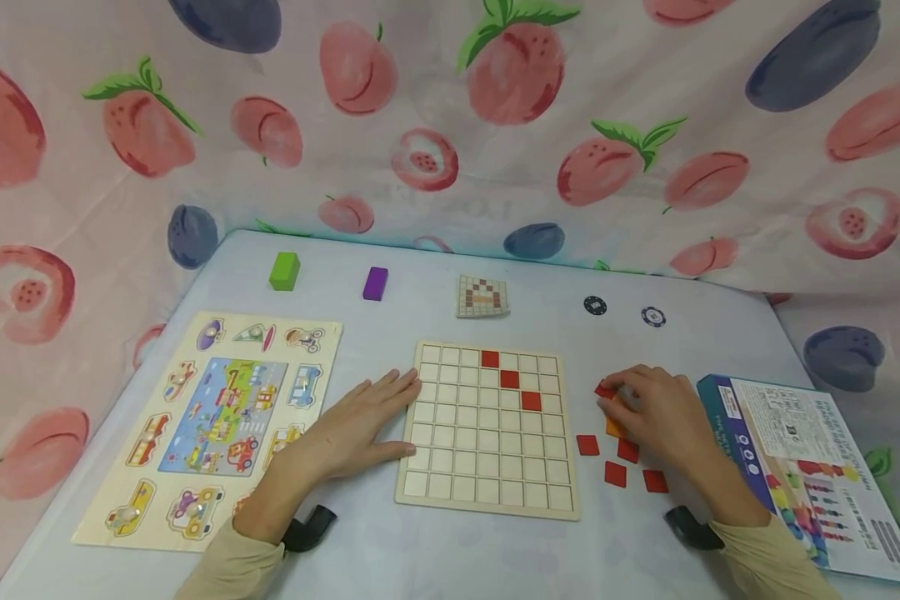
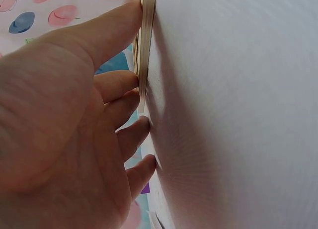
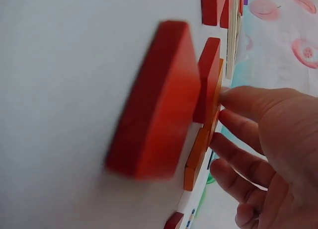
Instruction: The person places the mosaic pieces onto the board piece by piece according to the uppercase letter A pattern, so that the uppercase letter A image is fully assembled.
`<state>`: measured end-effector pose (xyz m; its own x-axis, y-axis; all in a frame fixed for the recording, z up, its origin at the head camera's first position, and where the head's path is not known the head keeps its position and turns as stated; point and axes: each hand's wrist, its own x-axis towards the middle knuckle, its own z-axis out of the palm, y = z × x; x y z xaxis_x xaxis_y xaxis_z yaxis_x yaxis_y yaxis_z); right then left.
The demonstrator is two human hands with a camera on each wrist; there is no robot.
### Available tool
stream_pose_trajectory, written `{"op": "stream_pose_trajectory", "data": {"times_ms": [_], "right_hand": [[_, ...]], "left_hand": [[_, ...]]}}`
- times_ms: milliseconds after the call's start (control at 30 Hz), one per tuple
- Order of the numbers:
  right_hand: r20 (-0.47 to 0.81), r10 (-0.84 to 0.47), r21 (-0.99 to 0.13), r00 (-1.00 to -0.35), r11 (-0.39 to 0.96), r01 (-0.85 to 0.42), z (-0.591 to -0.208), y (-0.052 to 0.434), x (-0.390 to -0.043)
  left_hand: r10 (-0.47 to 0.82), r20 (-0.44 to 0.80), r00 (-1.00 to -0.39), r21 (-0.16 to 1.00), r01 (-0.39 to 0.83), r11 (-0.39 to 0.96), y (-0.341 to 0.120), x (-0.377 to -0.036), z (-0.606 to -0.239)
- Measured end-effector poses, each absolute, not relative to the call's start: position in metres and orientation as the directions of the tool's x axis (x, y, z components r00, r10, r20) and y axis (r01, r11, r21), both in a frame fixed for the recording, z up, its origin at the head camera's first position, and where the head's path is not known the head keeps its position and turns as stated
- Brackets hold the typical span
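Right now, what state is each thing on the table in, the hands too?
grid board: flat on the table, three red tiles set in a diagonal, other cells empty
left hand: open, flat, fingertips against the board's left edge
right hand: fingers on the red and orange tiles, grip unclear
loose red tiles: flat beside the board, unplaced
vehicle puzzle: flat, pieces seated
box: lying flat

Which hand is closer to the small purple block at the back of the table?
Left. The left hand lies nearly straight in front of the purple block; the right hand is off to its right.
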<state>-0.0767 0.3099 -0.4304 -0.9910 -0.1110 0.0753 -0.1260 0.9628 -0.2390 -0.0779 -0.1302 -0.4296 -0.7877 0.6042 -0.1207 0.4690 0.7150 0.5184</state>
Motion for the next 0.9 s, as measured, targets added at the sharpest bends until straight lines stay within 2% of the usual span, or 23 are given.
{"op": "stream_pose_trajectory", "data": {"times_ms": [333,500,733,900], "right_hand": [[0.078,-0.093,-0.239,-0.993,0.965,-0.11,-0.428,0.304,-0.079],[0.078,-0.112,-0.282,-0.991,0.951,-0.129,-0.424,0.299,-0.078],[0.087,-0.181,-0.349,-0.98,0.916,-0.2,-0.416,0.282,-0.074],[0.098,-0.277,-0.37,-0.956,0.881,-0.294,-0.419,0.267,-0.072]], "left_hand": [[0.598,-0.131,-0.79,0.527,0.456,0.717,-0.13,-0.078,-0.429],[0.597,-0.132,-0.792,0.527,0.454,0.718,-0.13,-0.078,-0.429],[0.595,-0.132,-0.793,0.524,0.454,0.721,-0.131,-0.078,-0.429],[0.596,-0.139,-0.791,0.528,0.45,0.72,-0.13,-0.078,-0.429]]}}
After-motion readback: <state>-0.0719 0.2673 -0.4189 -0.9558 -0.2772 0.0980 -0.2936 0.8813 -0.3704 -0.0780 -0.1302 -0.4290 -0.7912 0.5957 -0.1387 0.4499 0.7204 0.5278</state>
